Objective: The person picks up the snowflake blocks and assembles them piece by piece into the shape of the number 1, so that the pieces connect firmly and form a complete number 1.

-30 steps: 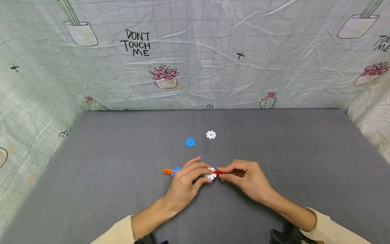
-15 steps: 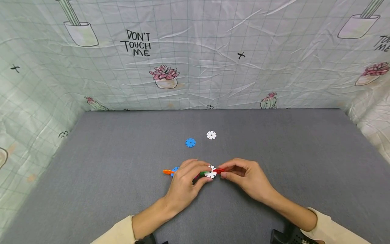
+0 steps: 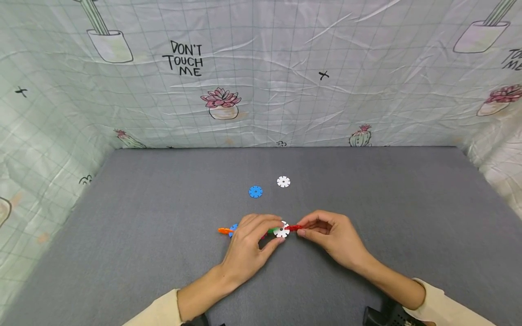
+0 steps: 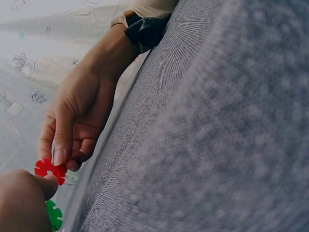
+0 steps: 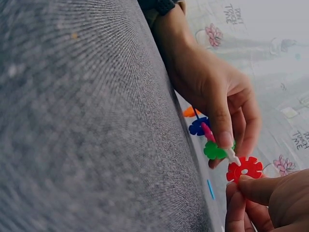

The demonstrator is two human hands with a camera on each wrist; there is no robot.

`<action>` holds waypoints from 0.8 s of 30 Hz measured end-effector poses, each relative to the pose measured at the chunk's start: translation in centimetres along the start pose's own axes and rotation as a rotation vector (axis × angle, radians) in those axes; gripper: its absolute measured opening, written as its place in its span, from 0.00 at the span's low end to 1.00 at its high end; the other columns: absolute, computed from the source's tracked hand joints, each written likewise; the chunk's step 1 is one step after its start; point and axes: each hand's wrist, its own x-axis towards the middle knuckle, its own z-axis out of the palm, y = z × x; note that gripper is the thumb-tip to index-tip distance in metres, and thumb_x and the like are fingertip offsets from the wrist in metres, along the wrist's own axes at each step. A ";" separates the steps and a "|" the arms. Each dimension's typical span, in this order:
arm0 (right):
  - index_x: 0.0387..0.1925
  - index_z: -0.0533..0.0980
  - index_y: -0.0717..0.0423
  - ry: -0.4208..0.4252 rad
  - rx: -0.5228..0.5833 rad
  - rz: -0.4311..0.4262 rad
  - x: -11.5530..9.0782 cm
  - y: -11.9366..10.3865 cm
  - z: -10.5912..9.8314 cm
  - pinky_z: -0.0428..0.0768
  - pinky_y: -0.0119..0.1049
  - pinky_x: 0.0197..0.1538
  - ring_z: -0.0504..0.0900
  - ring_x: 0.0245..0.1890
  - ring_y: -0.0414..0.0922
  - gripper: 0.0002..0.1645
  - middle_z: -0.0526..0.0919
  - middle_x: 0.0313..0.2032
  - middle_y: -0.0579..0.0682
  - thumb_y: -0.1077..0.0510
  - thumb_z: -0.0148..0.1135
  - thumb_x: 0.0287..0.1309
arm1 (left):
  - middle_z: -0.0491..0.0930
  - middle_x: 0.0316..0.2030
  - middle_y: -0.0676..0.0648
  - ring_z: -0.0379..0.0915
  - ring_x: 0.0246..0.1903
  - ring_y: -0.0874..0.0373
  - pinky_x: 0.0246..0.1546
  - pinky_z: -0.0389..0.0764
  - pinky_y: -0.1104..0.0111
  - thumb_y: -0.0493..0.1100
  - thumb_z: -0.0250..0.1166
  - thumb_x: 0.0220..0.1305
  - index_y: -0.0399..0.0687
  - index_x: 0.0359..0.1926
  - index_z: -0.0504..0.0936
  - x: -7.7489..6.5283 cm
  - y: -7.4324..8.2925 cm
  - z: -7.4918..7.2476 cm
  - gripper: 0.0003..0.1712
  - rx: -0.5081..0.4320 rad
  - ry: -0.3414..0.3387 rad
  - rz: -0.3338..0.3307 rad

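In the head view, a row of notched plastic snowflake discs lies across the table's front middle. It runs from an orange disc (image 3: 224,231) through a blue disc (image 3: 233,228), a pink disc (image 5: 207,132) and a green disc (image 3: 272,231) to a white disc (image 3: 281,233). My left hand (image 3: 248,244) covers the row's middle, pinching the white disc between thumb and fingers. From the right, my right hand (image 3: 334,237) pinches a red disc (image 3: 294,227) by its edge. The right wrist view shows the red disc meeting the white one at its rim; how deep the slots engage is unclear.
Two loose discs, one blue (image 3: 255,192) and one white (image 3: 283,181), lie flat on the grey table (image 3: 163,194) beyond the hands. A printed cloth (image 3: 277,113) stands behind the table and along its sides.
My right hand has shifted slightly right and its fingers sit farther out on the red disc, so more of it shows. The left hand barely moves.
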 end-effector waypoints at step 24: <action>0.36 0.82 0.55 -0.033 0.028 0.012 0.1 -0.2 0.1 0.82 0.36 0.37 0.85 0.34 0.47 0.09 0.85 0.34 0.49 0.62 0.71 0.51 | 0.81 0.47 0.48 0.77 0.44 0.57 0.49 0.72 0.65 0.36 0.71 0.54 0.51 0.53 0.81 0.0 -0.2 0.1 0.23 0.009 -0.031 0.083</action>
